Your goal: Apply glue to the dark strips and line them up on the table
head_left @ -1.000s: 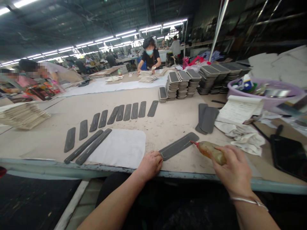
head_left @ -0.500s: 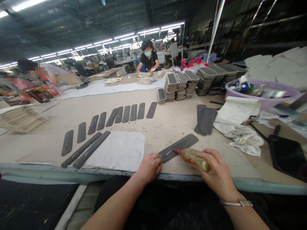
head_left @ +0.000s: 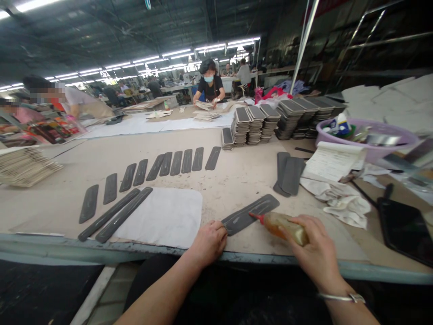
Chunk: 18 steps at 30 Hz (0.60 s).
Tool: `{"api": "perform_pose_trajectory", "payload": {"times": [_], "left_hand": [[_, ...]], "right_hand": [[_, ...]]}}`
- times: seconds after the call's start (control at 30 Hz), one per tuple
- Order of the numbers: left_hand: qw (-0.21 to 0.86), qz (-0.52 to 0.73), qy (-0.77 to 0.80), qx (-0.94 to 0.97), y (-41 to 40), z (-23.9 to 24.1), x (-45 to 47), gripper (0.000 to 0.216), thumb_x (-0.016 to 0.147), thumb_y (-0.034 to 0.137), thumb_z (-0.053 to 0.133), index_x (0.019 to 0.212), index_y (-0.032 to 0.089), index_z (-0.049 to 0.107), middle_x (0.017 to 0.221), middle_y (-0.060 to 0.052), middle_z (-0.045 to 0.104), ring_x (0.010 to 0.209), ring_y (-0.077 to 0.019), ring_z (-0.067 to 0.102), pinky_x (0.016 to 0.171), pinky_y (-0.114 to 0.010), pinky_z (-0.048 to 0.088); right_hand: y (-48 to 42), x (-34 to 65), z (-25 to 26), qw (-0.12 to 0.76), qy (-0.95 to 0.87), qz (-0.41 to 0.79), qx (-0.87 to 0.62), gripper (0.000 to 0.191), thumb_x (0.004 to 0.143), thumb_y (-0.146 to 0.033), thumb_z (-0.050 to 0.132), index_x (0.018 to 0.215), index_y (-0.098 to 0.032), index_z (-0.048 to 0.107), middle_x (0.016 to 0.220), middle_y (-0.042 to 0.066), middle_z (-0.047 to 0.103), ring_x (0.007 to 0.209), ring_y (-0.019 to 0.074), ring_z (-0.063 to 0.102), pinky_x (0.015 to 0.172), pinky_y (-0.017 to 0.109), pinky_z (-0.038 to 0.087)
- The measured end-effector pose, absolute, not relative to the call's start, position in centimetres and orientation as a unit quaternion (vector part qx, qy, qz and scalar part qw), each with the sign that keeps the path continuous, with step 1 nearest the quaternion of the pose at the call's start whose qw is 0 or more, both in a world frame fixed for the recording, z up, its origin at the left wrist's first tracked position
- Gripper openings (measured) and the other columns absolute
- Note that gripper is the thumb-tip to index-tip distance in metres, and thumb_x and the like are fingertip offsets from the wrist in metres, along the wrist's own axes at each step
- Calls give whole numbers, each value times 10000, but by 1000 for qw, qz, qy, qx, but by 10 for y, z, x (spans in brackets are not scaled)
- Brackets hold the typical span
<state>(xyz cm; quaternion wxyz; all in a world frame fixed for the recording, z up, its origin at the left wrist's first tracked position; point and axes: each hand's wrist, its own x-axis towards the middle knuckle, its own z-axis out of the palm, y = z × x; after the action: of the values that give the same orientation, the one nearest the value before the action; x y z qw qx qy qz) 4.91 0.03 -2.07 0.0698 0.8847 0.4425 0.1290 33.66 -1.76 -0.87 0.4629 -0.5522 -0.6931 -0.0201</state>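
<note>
My right hand (head_left: pixel 316 246) is wrapped round a squeeze bottle of glue (head_left: pixel 286 228) with a red nozzle. The nozzle tip rests at a dark grey rounded strip (head_left: pixel 252 213), which shows shiny wet lines. Pinching the near left end of that strip is my left hand (head_left: pixel 210 239), its fingers closed. A white rounded sheet (head_left: pixel 162 219) lies left of it, with a long dark strip (head_left: pixel 124 215) overlapping its edge. Several short grey pieces (head_left: pixel 176 162) with shiny lines stand in a row farther back.
Stacks of grey-topped pieces (head_left: pixel 241 126) stand at the back. Grey pieces (head_left: pixel 292 176), a notepad (head_left: pixel 334 160), a crumpled cloth (head_left: pixel 345 198), a purple basin (head_left: pixel 375 149) and a black phone-like object (head_left: pixel 406 228) lie right. Pale sheets (head_left: pixel 29 167) are stacked left. A masked person (head_left: pixel 209 88) works across the table.
The bottle's nozzle has moved slightly right along the grey strip, and my right hand moved with it. My left hand keeps its hold on the strip's end. The view has shifted a little.
</note>
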Motion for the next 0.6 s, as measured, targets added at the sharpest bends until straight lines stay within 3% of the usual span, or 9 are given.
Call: {"api": "perform_pose_trajectory", "payload": {"times": [0.1,0.33,0.6], "left_hand": [[63,129,445,884,0,-20,49,190,907,173,472,778,169,611,847,-58,610,804,-192,548,760,-322,498],[61,126,438,888,1,-21,49,189,911,167,462,792,171,608,838,-54,603,803,-192,545,768,-322,492],[68,133,440,885,2,-19,50,195,911,167,458,784,168,606,832,-57,601,801,-193,543,761,-322,491]], "right_hand": [[-22,332,-7,469,-717,13,-515,220,842,-384,649,977,-219,594,978,66,584,894,215,587,776,357,501],[2,369,-4,475,-600,-138,-628,299,833,-432,644,966,-165,617,900,113,595,910,295,557,814,438,473],[15,366,-11,466,-584,-129,-653,325,827,-493,621,947,-191,634,878,81,592,850,270,566,741,410,480]]}}
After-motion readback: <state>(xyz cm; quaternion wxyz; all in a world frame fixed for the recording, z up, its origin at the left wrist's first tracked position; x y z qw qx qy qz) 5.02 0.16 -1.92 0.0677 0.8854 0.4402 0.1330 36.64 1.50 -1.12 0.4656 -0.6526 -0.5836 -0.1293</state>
